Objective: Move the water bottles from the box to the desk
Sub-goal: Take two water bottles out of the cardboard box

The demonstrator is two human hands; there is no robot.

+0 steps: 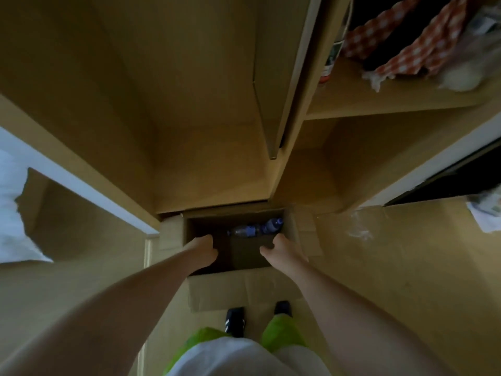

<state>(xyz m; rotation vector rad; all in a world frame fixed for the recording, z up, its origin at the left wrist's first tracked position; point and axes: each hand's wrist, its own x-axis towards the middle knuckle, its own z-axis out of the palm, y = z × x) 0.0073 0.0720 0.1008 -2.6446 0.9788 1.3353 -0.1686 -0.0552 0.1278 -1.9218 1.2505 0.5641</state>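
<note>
Shelving (pixel 206 109) of pale wood fills most of what we see, rising ahead of us with a side shelf (pixel 393 104) on the right. On that shelf lie a red-and-white checked cloth (pixel 423 47) and some crumpled plastic (pixel 466 74). Below, on the floor against the foot of the shelving, sits an open cardboard box (pixel 244 283), its flaps folded outward. We stand right behind it, in green trousers (pixel 282 335) and dark shoes (pixel 235 318). Both our bare arms reach down into the box. Our left hand (pixel 202 249) hangs over the left part of the opening, fingers curled downward; we cannot tell whether it holds anything. Our right hand (pixel 283 249) is over the right part, fingers bent and slightly spread, grasping nothing that we can see. At the far end of the box, beyond both hands and apart from them, lie the water bottles (pixel 257 228), clear with blue labels, resting on their sides on the bottom.
</note>
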